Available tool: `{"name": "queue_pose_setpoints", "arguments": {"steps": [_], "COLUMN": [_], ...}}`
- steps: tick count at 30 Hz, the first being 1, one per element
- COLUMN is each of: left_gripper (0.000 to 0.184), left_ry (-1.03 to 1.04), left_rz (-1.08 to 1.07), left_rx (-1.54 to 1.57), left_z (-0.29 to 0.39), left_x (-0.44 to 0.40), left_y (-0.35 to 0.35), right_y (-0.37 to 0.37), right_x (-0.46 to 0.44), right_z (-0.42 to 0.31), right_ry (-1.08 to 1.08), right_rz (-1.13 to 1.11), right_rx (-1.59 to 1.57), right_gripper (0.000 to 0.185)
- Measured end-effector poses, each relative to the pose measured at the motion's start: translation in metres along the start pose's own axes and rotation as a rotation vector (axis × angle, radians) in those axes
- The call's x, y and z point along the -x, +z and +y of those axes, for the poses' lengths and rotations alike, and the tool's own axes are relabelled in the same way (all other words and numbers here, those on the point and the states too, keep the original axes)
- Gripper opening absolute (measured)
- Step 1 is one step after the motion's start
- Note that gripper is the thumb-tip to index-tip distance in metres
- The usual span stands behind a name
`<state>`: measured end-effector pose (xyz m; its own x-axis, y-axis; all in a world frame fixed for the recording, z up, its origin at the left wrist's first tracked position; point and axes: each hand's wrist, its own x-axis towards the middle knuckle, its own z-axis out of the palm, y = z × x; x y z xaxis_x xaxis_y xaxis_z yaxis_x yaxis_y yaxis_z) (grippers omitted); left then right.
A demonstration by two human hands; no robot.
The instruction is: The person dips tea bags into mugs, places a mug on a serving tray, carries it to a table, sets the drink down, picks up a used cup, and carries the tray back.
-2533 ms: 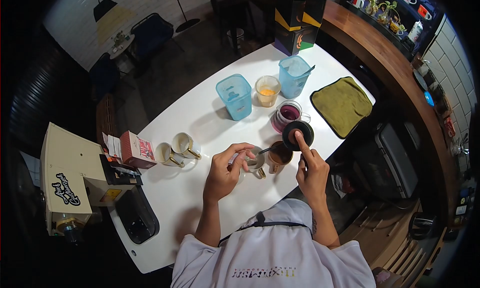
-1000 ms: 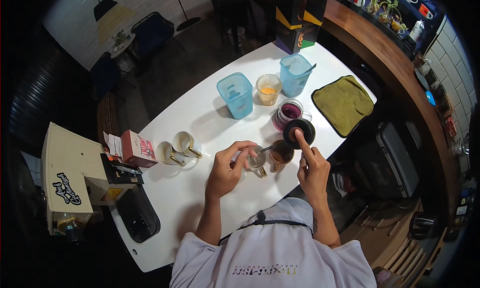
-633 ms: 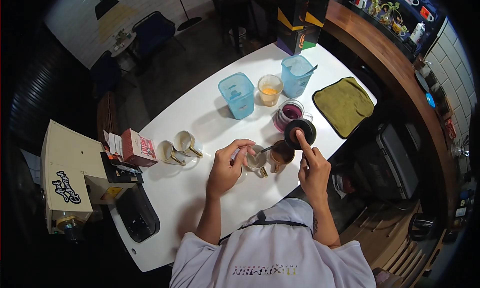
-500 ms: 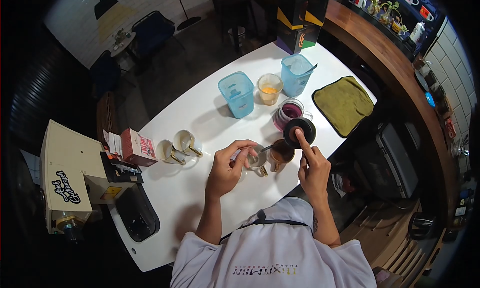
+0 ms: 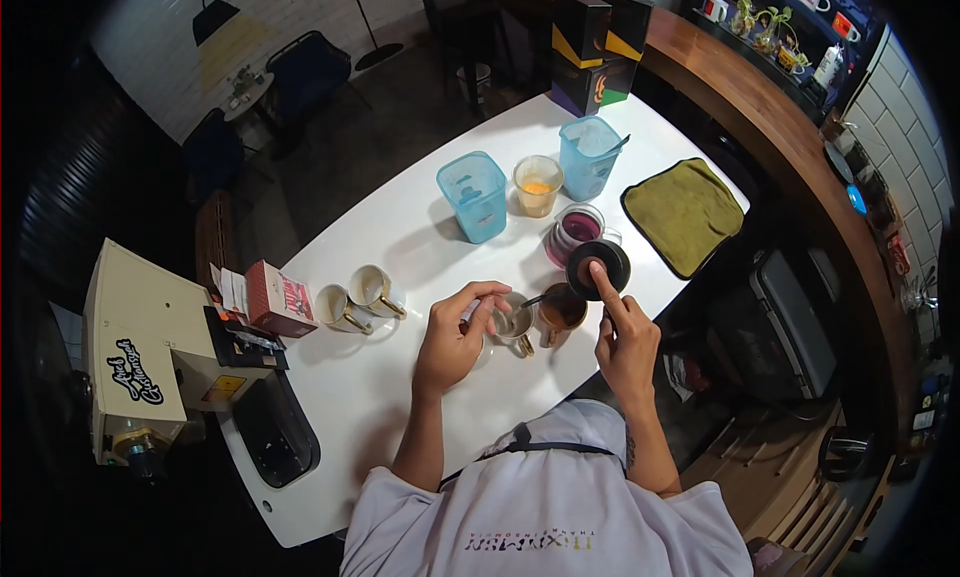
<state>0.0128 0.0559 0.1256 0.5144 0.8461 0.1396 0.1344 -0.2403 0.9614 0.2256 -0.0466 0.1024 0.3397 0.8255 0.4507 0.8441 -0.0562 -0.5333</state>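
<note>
- Tilted a touch since the last frame, w/ far end of white table [image 5: 350,407] a bit lower in view; kept both hands at approx. same spots.
- Holding black vessel [image 5: 598,268] in R hand [image 5: 630,342], index finger pressed on its round top, other fingers curled below; grip on its side partly hidden.
- Curled L hand [image 5: 452,337], thumb + fingers close together, at left side of pale cup [image 5: 515,322]; can't tell if gripping anything.
- Seen betw. the hands: pale cup, gold handle toward person, w/ slim dark spout [image 5: 533,301] reaching over its rim; can't tell for sure where spout joins.
- Just right of pale cup, nearer R hand: brown mug [image 5: 566,309], dark liquid inside, partly under black vessel.
- Just beyond black vessel: glass server [image 5: 580,227] w/ purple liquid.
- Farther out: glass [image 5: 537,185] w/ orange contents, betw. left blue container [image 5: 475,202] & right blue container [image 5: 588,162].
- To right, well apart from R hand: green cloth [image 5: 685,217], lying flat.
- To left, well apart from L hand: two gold-handled mugs [image 5: 374,292], side by side, near red box [image 5: 282,299].
</note>
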Motion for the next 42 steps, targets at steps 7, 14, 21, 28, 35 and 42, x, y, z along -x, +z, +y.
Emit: {"name": "queue_pose_setpoints", "arguments": {"steps": [7, 14, 21, 28, 35, 42], "left_gripper": [0.019, 0.019, 0.019, 0.02, 0.02, 0.02], "left_ry": [0.013, 0.011, -0.005, 0.016, 0.025, 0.019], "left_rz": [0.034, 0.043, 0.035, 0.034, 0.034, 0.038], "left_rx": [-0.036, -0.024, -0.035, -0.044, -0.028, -0.016], "left_z": [-0.003, -0.004, 0.001, 0.007, 0.002, 0.01], "left_x": [0.0, 0.0, 0.0, 0.001, 0.002, 0.004], "left_y": [0.005, 0.005, 0.005, 0.005, 0.005, 0.004], "right_y": [-0.001, -0.002, -0.003, -0.003, -0.001, -0.001], "right_x": [0.001, 0.001, 0.001, -0.001, -0.003, -0.004], "right_z": [0.001, 0.002, 0.002, 0.0, 0.001, 0.0], "right_ry": [0.017, 0.006, 0.01, 0.019, 0.028, 0.037], "right_rz": [-0.004, 0.005, 0.008, 0.006, -0.003, -0.015], "right_rx": [-0.001, -0.002, -0.01, -0.035, -0.032, -0.022], "right_gripper": [0.094, 0.093, 0.092, 0.088, 0.089, 0.088]}}
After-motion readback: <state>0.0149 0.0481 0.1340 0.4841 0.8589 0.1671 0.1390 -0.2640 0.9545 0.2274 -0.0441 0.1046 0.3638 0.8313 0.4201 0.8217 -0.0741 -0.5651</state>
